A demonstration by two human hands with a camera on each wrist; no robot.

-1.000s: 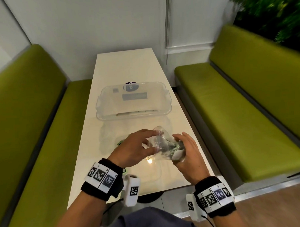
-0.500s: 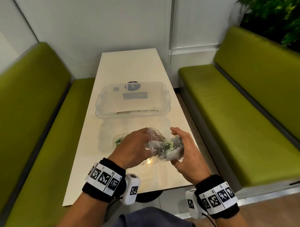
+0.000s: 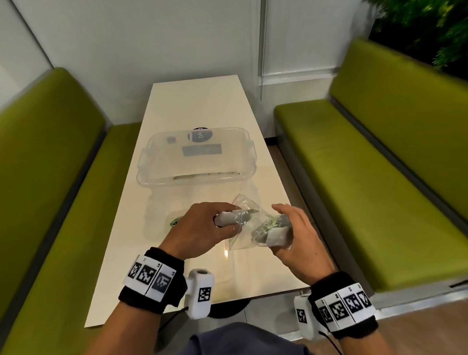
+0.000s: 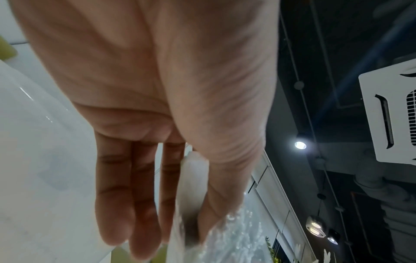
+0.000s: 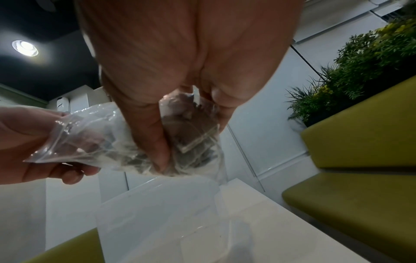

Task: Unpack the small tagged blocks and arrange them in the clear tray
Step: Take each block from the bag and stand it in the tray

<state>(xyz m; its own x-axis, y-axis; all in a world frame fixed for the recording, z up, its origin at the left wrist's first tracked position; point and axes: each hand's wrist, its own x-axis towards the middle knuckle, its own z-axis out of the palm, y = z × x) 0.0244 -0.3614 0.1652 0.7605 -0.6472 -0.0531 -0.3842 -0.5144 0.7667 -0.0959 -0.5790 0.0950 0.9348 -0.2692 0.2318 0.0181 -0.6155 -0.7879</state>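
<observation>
Seen from our left wrist, the left hand [image 4: 157, 89] fills most of the frame, palm toward the lens. Thumb and forefinger form the grip on a pale, blurred block [image 4: 192, 181] through the clear plastic bag [image 4: 229, 236]; the other fingers [image 4: 112, 204] extend straight. The white tabletop [image 4: 33, 160] lies left; a ceiling vent [image 4: 389, 113] and spotlight [image 4: 300, 145] appear right
</observation>
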